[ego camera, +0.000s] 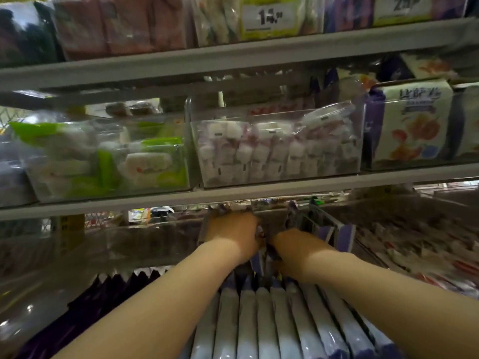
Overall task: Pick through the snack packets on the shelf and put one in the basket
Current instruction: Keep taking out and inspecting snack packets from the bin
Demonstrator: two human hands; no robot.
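Both hands reach deep into a row of packets (261, 322). The packets stand on edge, side by side, white with purple ends. The row runs from near the person back to the fingers and past them. The left hand (230, 234) and the right hand (293, 246) are close together at the far end, just under a grey board (129, 207). The fingers are pushed in among the packets, hidden and blurred, so I cannot tell if they are apart or holding one. No basket shows.

The packets look light and thin. The wrap is shiny, so it is likely slippery, and it will bend and crinkle. The snack inside may break if it is squeezed hard. The packets are packed tight, so one may drag its neighbours up with it.

A good place to take hold is the top edge of one packet. Pinch it between thumb and fingers on its two flat sides, then lift it straight up. The other hand can hold down the packets beside the fingers.
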